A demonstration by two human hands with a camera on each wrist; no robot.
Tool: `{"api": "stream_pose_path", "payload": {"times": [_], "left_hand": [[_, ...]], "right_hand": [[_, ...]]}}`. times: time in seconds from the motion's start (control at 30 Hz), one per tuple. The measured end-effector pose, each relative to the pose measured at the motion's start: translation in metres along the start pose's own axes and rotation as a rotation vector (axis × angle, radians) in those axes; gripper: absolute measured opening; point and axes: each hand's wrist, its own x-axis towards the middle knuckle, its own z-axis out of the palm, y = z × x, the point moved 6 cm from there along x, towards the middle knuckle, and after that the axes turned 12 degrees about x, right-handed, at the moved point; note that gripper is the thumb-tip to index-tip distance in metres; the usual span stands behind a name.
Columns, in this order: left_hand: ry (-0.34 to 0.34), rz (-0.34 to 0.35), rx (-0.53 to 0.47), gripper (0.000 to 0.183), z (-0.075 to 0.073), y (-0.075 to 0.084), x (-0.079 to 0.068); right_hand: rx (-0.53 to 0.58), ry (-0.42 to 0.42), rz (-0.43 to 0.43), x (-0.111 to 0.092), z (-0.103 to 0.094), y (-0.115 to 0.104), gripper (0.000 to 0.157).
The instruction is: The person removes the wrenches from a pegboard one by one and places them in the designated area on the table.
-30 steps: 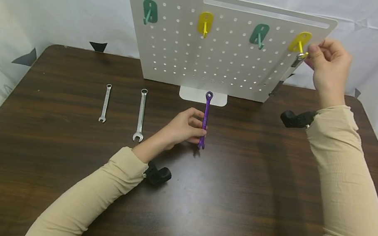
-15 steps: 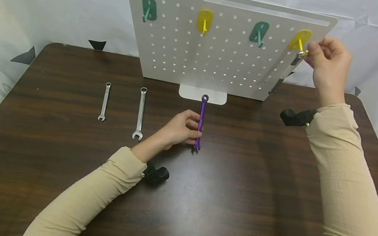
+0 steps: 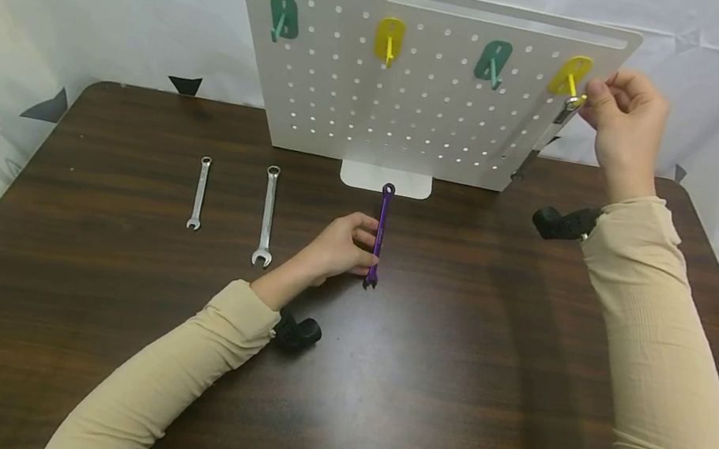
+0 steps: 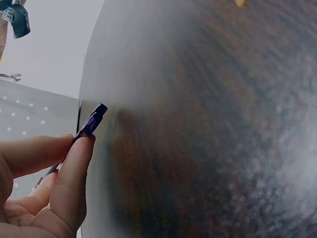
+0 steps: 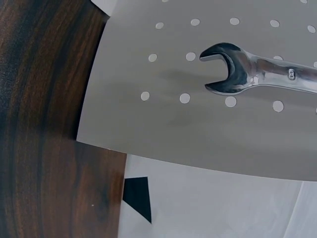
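Note:
My left hand (image 3: 343, 246) pinches a purple combination wrench (image 3: 382, 220) between thumb and fingers, its ring end toward the pegboard. In the left wrist view, one end of this purple wrench (image 4: 94, 119) sticks out past the fingertips. Up at the far-right yellow hook (image 3: 570, 75), my right hand (image 3: 626, 123) has its thumb and curled fingers at the ring end of a silver combination wrench (image 3: 549, 133), gripping it by the hook's tip. That wrench slants down along the board; the right wrist view shows its open jaw end (image 5: 237, 69) in front of the holes.
A white pegboard (image 3: 425, 100) stands at the table's back, with two green hooks, the left one (image 3: 284, 17) and the right one (image 3: 492, 61), and a yellow hook (image 3: 389, 39) between. Two silver wrenches, one small (image 3: 200, 192) and one larger (image 3: 268, 216), lie on the brown table (image 3: 102, 291).
My left hand has drawn the purple wrench slightly left and toward me, lower over the table. The right hand has stayed at the yellow hook.

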Motion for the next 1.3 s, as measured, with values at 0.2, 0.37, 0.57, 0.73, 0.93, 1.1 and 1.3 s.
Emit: {"api": "stream_pose_path", "payload": {"times": [0.2, 0.37, 0.57, 0.73, 0.93, 1.1, 1.3], "left_hand": [[0.01, 0.005, 0.013, 0.057, 0.0004, -0.0018, 0.0016], [0.019, -0.002, 0.016, 0.057, 0.0005, -0.002, 0.001], [0.022, -0.027, 0.029, 0.057, 0.0008, -0.0033, -0.0004], [0.021, -0.036, 0.023, 0.057, 0.0017, -0.0043, -0.0002], [0.022, -0.036, 0.026, 0.056, 0.0017, -0.0042, 0.0008], [0.023, -0.043, 0.035, 0.056, 0.0025, -0.0038, 0.0018], [0.018, -0.052, 0.068, 0.058, 0.0035, -0.003, 0.0028]], "right_hand": [[0.0, 0.004, 0.004, 0.0008, -0.0009, 0.0005, 0.012], [-0.005, 0.0, 0.0, 0.0009, -0.0011, 0.001, 0.012], [-0.003, -0.004, 0.001, 0.0007, -0.0012, 0.0017, 0.011], [-0.009, 0.0, 0.006, 0.0006, -0.0011, 0.0013, 0.01], [-0.019, 0.0, 0.003, 0.0012, -0.0008, 0.0008, 0.009], [-0.004, -0.005, 0.003, 0.0015, -0.0007, 0.0004, 0.01], [-0.002, -0.004, 0.001, 0.0018, -0.0008, 0.0012, 0.009]]}}
